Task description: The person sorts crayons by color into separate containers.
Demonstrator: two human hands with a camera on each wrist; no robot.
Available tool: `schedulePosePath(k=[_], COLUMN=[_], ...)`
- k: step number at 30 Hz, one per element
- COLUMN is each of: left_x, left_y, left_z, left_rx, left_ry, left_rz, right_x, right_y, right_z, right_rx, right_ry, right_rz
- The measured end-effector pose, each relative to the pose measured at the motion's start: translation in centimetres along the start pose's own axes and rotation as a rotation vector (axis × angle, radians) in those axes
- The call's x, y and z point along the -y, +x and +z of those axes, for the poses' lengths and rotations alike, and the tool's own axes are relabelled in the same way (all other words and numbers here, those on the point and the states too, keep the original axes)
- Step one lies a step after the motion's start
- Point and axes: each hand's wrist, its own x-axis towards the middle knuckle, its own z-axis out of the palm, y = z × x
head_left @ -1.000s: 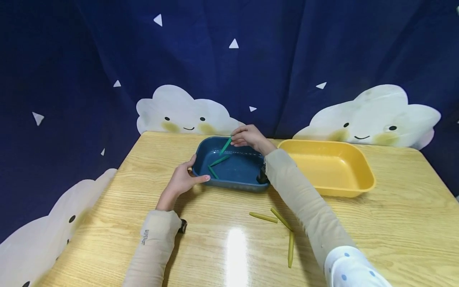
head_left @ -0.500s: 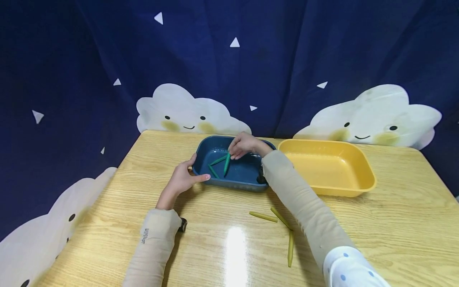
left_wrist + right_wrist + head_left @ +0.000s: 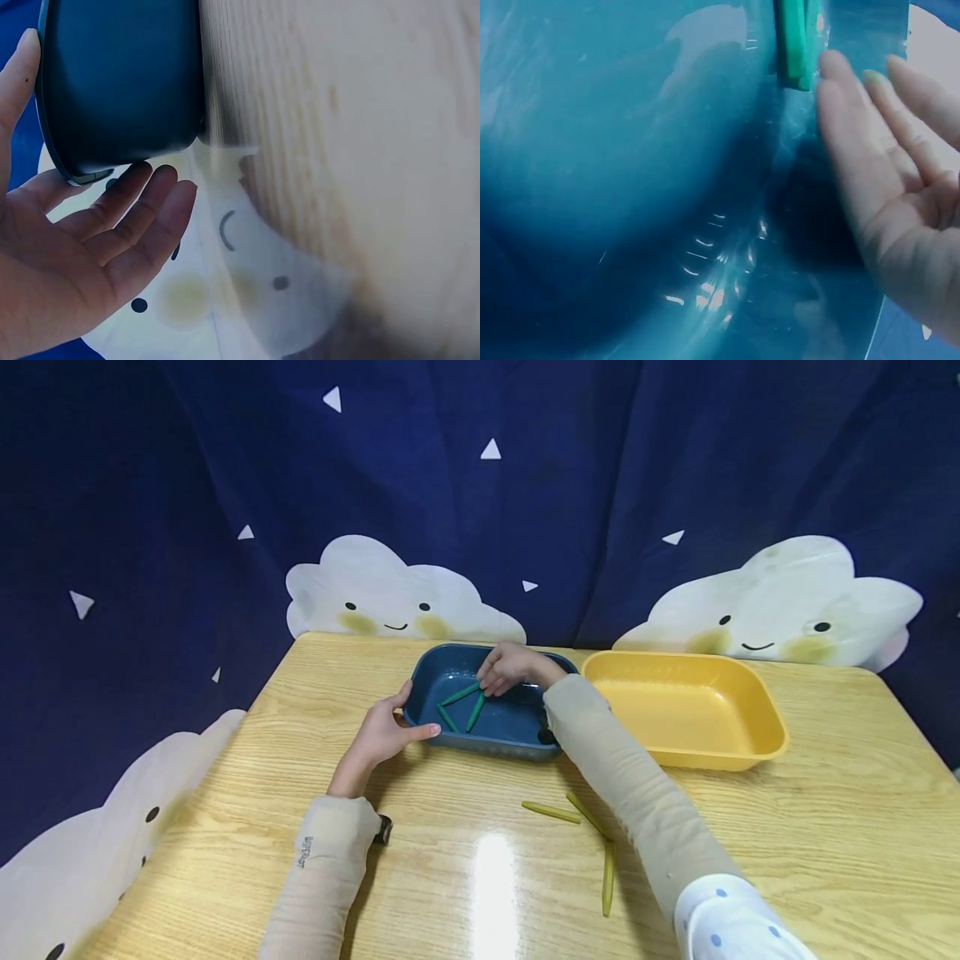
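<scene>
My left hand (image 3: 378, 735) holds the left end of a dark blue plastic tub (image 3: 498, 746), its thumb over the near rim and its other fingers along the outer end. In the left wrist view several of those fingers hang loose below the tub wall (image 3: 124, 82). Inside the tub lie three green crayons, one slanting at the back (image 3: 461, 694), one at the left (image 3: 447, 718) and one near the middle (image 3: 476, 712). My right hand (image 3: 513, 667) reaches in over the far rim. In the right wrist view its fingertips (image 3: 831, 71) are just beside the green crayon ends (image 3: 795, 52), apart from them.
A yellow tub (image 3: 690, 758) stands right beside the blue one. Three yellow crayons lie on the wooden table (image 3: 435, 877) in front: one at the left (image 3: 551, 812), one slanting (image 3: 590, 817) and one pointing towards me (image 3: 608, 881). A blue cloud-patterned curtain (image 3: 555, 485) hangs behind.
My right hand has lowered into the blue tub with a green crayon and let go of it beside the other two. The left hand has stayed on the tub's end.
</scene>
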Motion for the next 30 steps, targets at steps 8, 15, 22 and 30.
schedulePosePath(k=[8,15,22,30], left_x=[-0.2,-0.3,-0.3,-0.4], left_y=[-0.2,-0.2,-0.4,-0.5], left_z=[0.1,0.2,0.2,0.0], left_rx=[0.011,0.012,0.013,0.012], left_ry=[0.002,-0.002,-0.011,-0.010], left_rz=[0.012,0.009,0.001,0.005], right_x=[1.3,2.2,3.6,4.3], right_y=[-1.0,-2.4,-4.0,-5.9], right_z=[-1.0,-1.6,-1.8,-2.0], right_rx=[-0.007,-0.058,-0.088,-0.075], right_ry=[0.208,0.292,0.304,0.318], right_rz=[-0.086,-0.102,-0.147,-0.186])
